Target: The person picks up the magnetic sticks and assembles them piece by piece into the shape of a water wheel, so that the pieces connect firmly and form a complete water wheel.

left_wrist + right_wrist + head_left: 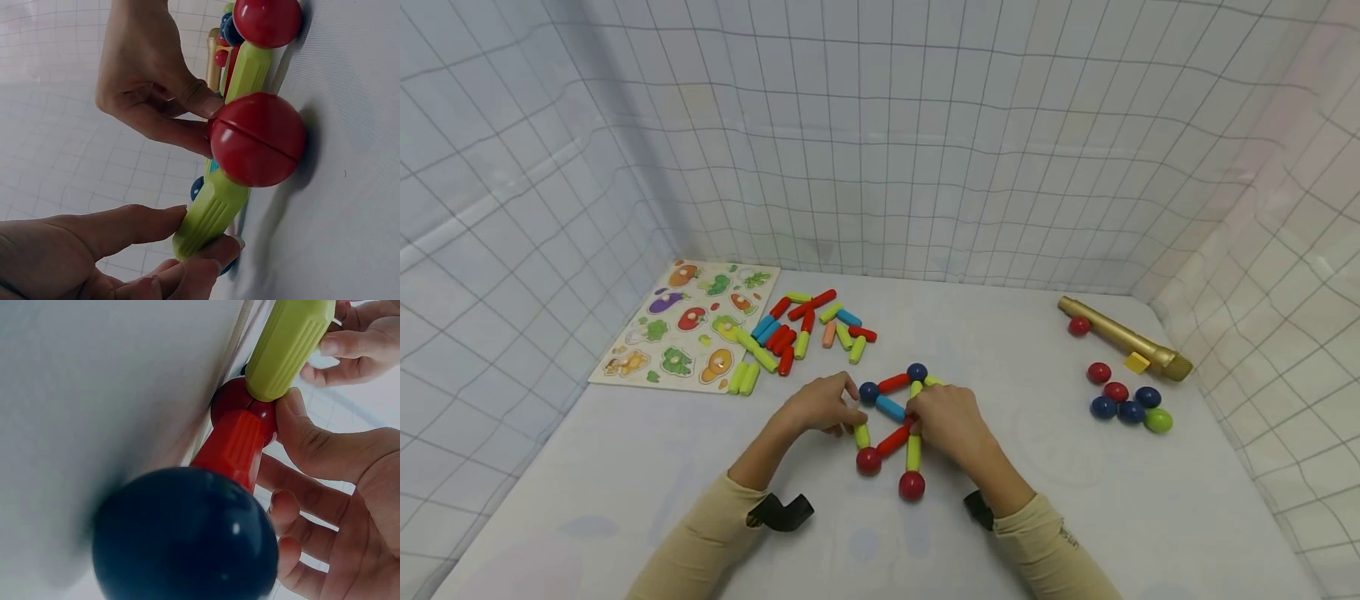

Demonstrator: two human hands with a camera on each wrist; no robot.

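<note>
Overhead, looking down on a white tabletop [1075, 517] fenced on three sides by white cloth walls printed with a grey grid [925, 125]. Lying at far left, a flat wooden vegetable puzzle board [688, 325], with a loose heap of red, green and blue plastic rods [805, 329] just beside it. Resting at far right, a gold tube [1123, 337], and near it a cluster of red, blue and green balls [1123, 402].

Sitting at centre, near the front edge, a flat frame of coloured rods joined by red and dark blue balls [891, 425]. Working on it from both sides: left hand [823, 406] pinching a short ribbed lime-green rod [209, 215] between thumb and fingertips, close to a glossy red ball [257, 140]; right hand [951, 421] curling round the frame's middle joint, thumb pressing where a red rod [234, 447] meets a second green one.

Probably best done by steadying the joint firmly while easing the green rod squarely onto its ball, keeping everything flat against the table.
</note>
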